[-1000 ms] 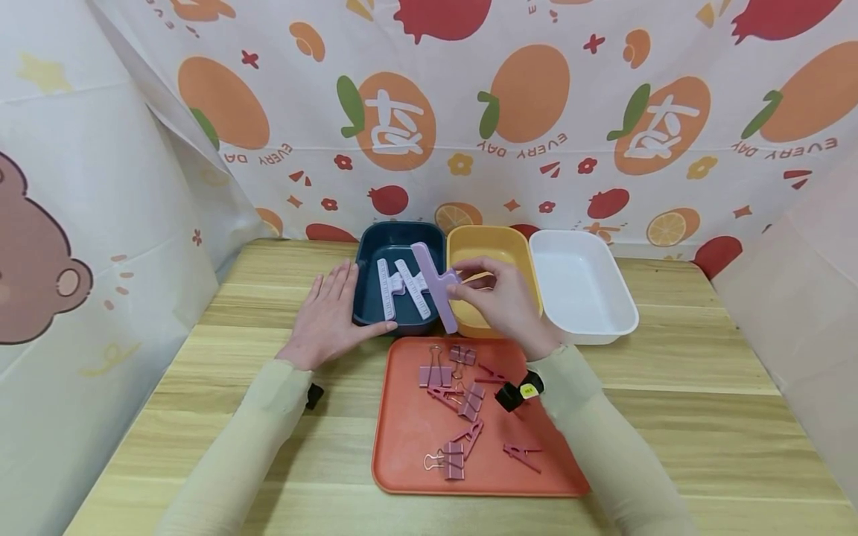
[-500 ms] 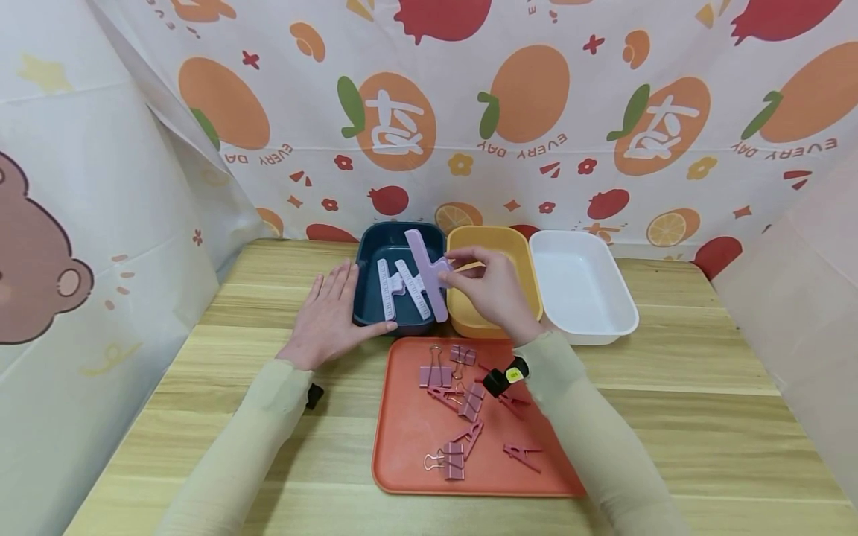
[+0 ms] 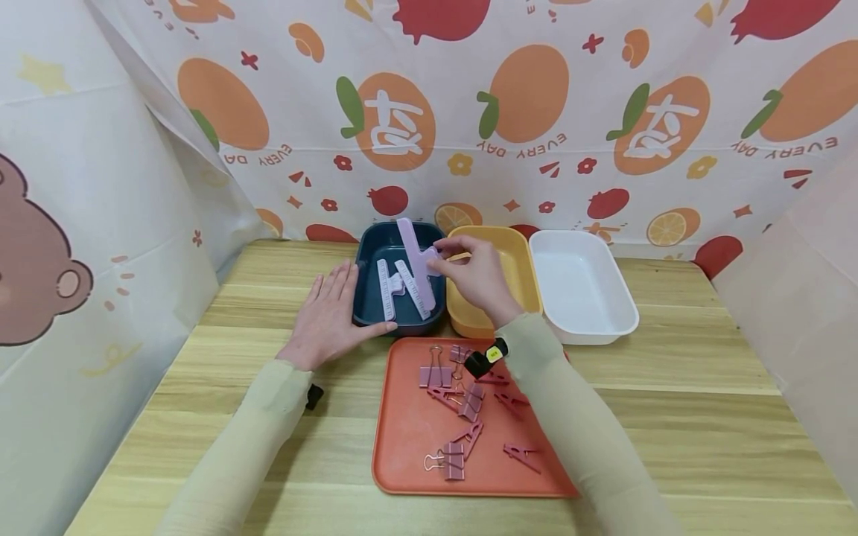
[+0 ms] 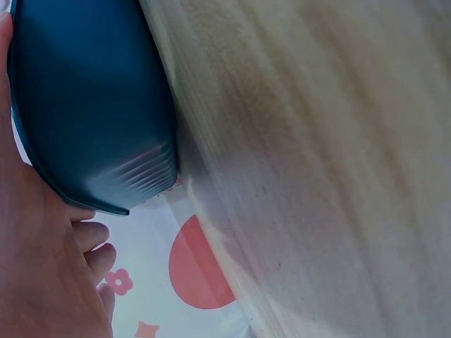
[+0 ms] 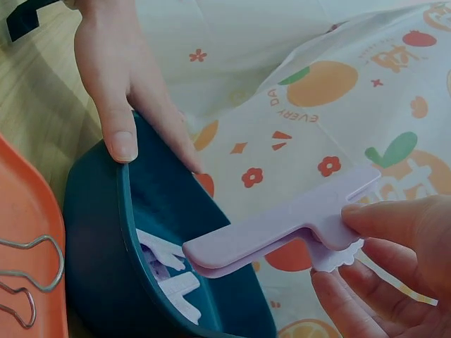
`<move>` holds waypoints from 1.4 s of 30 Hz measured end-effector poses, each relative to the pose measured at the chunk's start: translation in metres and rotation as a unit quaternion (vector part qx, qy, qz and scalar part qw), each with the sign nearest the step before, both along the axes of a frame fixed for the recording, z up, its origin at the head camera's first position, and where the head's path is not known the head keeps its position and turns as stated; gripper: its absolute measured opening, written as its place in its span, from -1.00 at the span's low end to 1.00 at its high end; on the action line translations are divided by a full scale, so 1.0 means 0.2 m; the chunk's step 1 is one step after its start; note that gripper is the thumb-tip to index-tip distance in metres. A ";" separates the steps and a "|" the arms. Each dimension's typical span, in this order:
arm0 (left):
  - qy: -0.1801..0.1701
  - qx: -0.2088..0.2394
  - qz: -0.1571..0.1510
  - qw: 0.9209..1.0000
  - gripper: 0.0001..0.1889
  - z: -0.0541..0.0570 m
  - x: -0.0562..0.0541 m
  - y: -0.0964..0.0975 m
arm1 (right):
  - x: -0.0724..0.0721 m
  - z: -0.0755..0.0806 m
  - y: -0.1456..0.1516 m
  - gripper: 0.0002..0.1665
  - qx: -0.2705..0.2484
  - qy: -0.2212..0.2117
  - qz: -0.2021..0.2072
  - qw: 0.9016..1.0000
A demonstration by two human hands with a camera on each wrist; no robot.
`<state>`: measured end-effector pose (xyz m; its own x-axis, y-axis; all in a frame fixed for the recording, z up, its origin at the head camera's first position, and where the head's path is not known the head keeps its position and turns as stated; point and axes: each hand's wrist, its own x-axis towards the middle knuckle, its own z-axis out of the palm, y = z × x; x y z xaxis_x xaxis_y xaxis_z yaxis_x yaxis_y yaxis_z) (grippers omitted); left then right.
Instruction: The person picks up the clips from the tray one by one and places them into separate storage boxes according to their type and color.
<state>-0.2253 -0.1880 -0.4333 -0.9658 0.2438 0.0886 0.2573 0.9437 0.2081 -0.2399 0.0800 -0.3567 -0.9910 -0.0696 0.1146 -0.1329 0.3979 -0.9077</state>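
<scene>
My right hand (image 3: 479, 274) pinches a long lilac bag clip (image 3: 417, 262) by its handle, thumb on one side and fingers on the other. In the right wrist view this bag clip (image 5: 282, 222) hangs over the dark blue bin (image 5: 99, 232), above its rim. Two more lilac clips (image 3: 386, 290) lie inside the dark blue bin (image 3: 365, 246), one partly covered by the held clip in the head view. My left hand (image 3: 328, 313) rests against the bin's left side with straight fingers, its thumb at the front rim. The left wrist view has the bin's outer wall (image 4: 91, 91) beside that hand.
A yellow bin (image 3: 492, 237) and a white bin (image 3: 583, 286) stand in a row right of the blue one. In front lies an orange tray (image 3: 409, 439) with several binder clips (image 3: 453, 460) and small red clothespins (image 3: 521, 455). A fruit-patterned cloth (image 3: 462, 112) hangs behind.
My right hand has moved left and away from me, carrying the bag clip from the yellow bin's edge to over the dark blue bin. My left hand has stayed put.
</scene>
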 end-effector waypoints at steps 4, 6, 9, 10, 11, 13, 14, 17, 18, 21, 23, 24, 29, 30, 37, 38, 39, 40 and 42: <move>0.004 0.002 -0.005 1.000 0.39 0.00 0.00 0.00 | -0.02 -0.02 -0.03 -0.64 0.006 -0.008 -0.010 1.000; 0.005 0.002 -0.006 1.000 0.39 0.00 0.00 0.00 | -0.03 -0.02 -0.04 -0.65 0.008 -0.015 -0.014 1.000; 0.005 0.001 -0.007 1.000 0.38 0.00 0.00 0.00 | -0.05 -0.04 -0.06 -0.66 0.013 -0.026 -0.020 0.999; 0.005 0.000 -0.006 1.000 0.38 0.00 0.00 0.00 | -0.05 -0.04 -0.06 -0.66 0.015 -0.030 -0.022 0.999; 0.004 -0.001 -0.006 1.000 0.38 0.00 0.00 0.00 | -0.06 -0.05 -0.07 -0.66 0.017 -0.033 -0.023 0.999; 0.004 -0.001 -0.006 1.000 0.38 0.00 0.00 0.00 | -0.07 -0.05 -0.08 -0.66 0.023 -0.038 -0.028 0.999; 0.005 -0.001 -0.006 1.000 0.38 0.00 0.00 0.00 | -0.07 -0.06 -0.08 -0.66 0.026 -0.040 -0.031 0.998; 0.005 -0.003 -0.006 1.000 0.38 0.00 0.00 0.00 | -0.09 -0.07 -0.10 -0.66 0.041 -0.046 -0.036 0.997; 0.004 -0.004 -0.006 1.000 0.39 0.00 0.00 0.00 | -0.09 -0.07 -0.11 -0.66 0.046 -0.049 -0.037 0.997; 0.003 -0.005 -0.006 1.000 0.39 0.00 0.00 0.00 | -0.10 -0.08 -0.13 -0.65 0.056 -0.060 -0.041 0.996; 0.003 -0.005 -0.006 1.000 0.39 0.00 0.00 0.00 | -0.10 -0.09 -0.14 -0.65 0.060 -0.067 -0.043 0.995; 0.002 -0.005 -0.006 1.000 0.39 0.00 0.00 0.00 | -0.10 -0.09 -0.14 -0.66 0.062 -0.070 -0.045 0.995; 0.001 -0.006 -0.005 1.000 0.39 0.00 0.00 0.00 | -0.11 -0.12 -0.17 -0.68 0.070 -0.075 -0.048 0.994; 0.001 -0.006 -0.005 1.000 0.39 0.00 0.00 0.00 | -0.11 -0.12 -0.17 -0.68 0.073 -0.075 -0.047 0.993; 0.003 -0.006 -0.006 1.000 0.39 0.00 0.00 0.00 | -0.10 -0.12 -0.19 -0.67 0.091 -0.076 -0.047 0.992; 0.003 -0.006 -0.005 1.000 0.39 0.00 0.00 0.00 | -0.10 -0.12 -0.18 -0.66 0.092 -0.076 -0.048 0.992; 0.003 -0.006 -0.005 1.000 0.39 0.00 0.00 0.00 | -0.09 -0.12 -0.18 -0.66 0.093 -0.075 -0.048 0.992; 0.003 -0.007 -0.005 1.000 0.39 0.00 0.00 0.00 | -0.09 -0.12 -0.18 -0.67 0.094 -0.074 -0.049 0.992; 0.003 -0.008 -0.005 1.000 0.39 0.00 0.00 0.00 | -0.09 -0.11 -0.18 -0.67 0.093 -0.072 -0.048 0.992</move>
<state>-0.2253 -0.1884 -0.4342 -0.9627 0.2549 0.0901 0.2680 0.9440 0.1925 -0.2572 0.0448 -0.3796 -0.9993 0.0183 -0.0339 0.0383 0.5645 -0.8245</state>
